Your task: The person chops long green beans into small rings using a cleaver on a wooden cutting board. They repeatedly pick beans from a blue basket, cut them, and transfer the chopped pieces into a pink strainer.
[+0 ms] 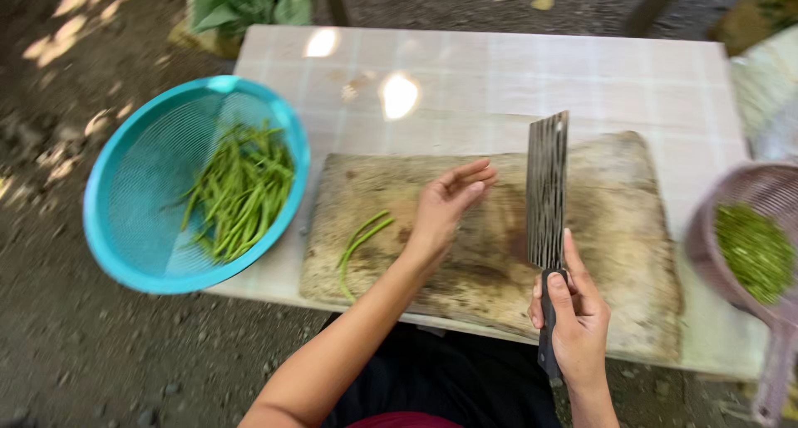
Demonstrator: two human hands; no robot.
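My right hand (576, 320) grips the dark handle of a cleaver (547, 191), whose broad blade stands edge-down on the worn wooden cutting board (615, 228). My left hand (449, 202) hovers over the middle of the board, fingers apart and holding nothing. A couple of long green beans (359, 241) lie on the board's left part, just left of my left wrist. A turquoise mesh colander (141, 195) holding several whole green beans (241, 191) rests at the table's left edge.
A mauve strainer (777, 195) with chopped green pieces (755, 249) sits at the right edge. The pale table (499, 79) stands on dirt ground, with leafy greens (241, 0) beyond its far left corner.
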